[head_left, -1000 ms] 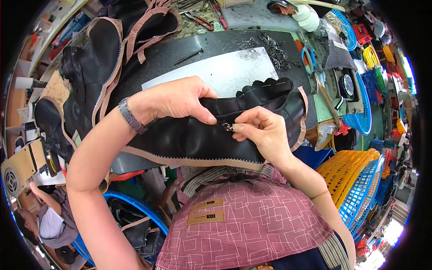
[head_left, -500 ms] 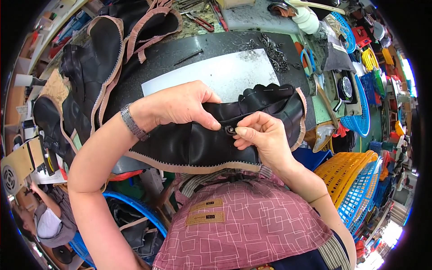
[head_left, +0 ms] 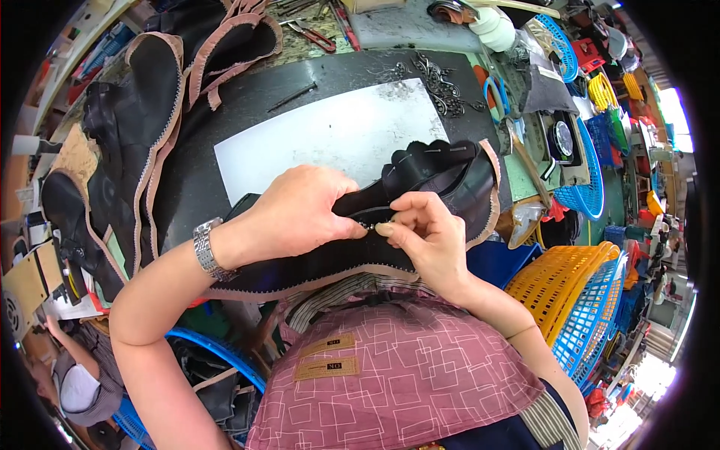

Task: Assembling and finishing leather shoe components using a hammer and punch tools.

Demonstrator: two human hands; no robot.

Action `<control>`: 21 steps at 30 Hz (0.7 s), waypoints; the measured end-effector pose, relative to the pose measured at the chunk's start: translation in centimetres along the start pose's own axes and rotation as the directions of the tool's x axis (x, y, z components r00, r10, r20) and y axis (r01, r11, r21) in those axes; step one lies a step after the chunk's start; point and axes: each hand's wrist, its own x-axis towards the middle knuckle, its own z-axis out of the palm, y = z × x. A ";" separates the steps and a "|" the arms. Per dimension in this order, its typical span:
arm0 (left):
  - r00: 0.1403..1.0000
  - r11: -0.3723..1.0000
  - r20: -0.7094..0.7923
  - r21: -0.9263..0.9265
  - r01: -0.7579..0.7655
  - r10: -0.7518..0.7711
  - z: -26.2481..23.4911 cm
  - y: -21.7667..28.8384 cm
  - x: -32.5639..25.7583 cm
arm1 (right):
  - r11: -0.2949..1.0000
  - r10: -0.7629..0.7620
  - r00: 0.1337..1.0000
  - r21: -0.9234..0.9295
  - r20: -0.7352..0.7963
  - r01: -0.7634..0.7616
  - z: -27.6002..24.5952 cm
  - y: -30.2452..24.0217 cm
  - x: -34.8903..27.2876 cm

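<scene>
A black leather shoe upper [head_left: 315, 267] with a scalloped top edge and a tan zigzag-cut border lies across the bench's near edge. My left hand [head_left: 300, 206], a metal watch on its wrist, is closed on the upper, thumb pressed beside a small dark metal ornament [head_left: 370, 226]. From the other side my right hand [head_left: 431, 240] pinches at that ornament between thumb and forefinger. Only a shiny sliver of it shows between the fingertips. Behind the hands lies a white sheet [head_left: 322, 139] on the black work mat.
More black uppers [head_left: 142, 142] are heaped at the left. Dark metal ornaments [head_left: 442, 90] form a loose pile beyond the sheet, near blue-handled scissors [head_left: 495, 96]. Yellow baskets [head_left: 559, 281] stand at the right, a blue basket [head_left: 247, 367] below left. Another person sits far left.
The upper has tilted and folded, so the ornament that faced up now shows edge-on. Both hands have closed in around it. The whole view has shifted slightly.
</scene>
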 end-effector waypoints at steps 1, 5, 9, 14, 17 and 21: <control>1.000 1.000 0.002 -0.001 -0.001 0.001 0.1 0.0 -0.1 | 0.999 0.033 0.999 -0.026 0.003 -0.033 -0.2 0.0 -0.2; 1.000 0.998 -0.003 -0.058 0.008 -0.008 0.2 0.2 0.0 | 0.998 0.053 0.998 -0.023 0.020 -0.053 -0.7 0.6 -0.6; 1.000 0.996 0.003 -0.085 0.028 -0.028 0.5 0.2 0.0 | 0.885 0.219 0.968 0.393 0.120 -0.249 -0.6 -0.1 0.3; 0.999 0.997 -0.024 -0.067 -0.030 0.029 0.6 0.2 0.2 | 0.911 0.123 0.991 0.389 0.059 -0.137 -0.3 0.6 -0.4; 1.000 0.996 0.000 -0.094 -0.011 0.011 0.8 0.1 0.3 | 0.919 0.075 0.997 0.387 0.028 -0.080 -0.2 1.0 -0.5; 0.999 0.988 0.030 -0.154 -0.024 0.029 0.9 -0.2 0.4 | 0.921 0.049 0.999 0.386 0.012 -0.050 -0.1 0.9 -0.5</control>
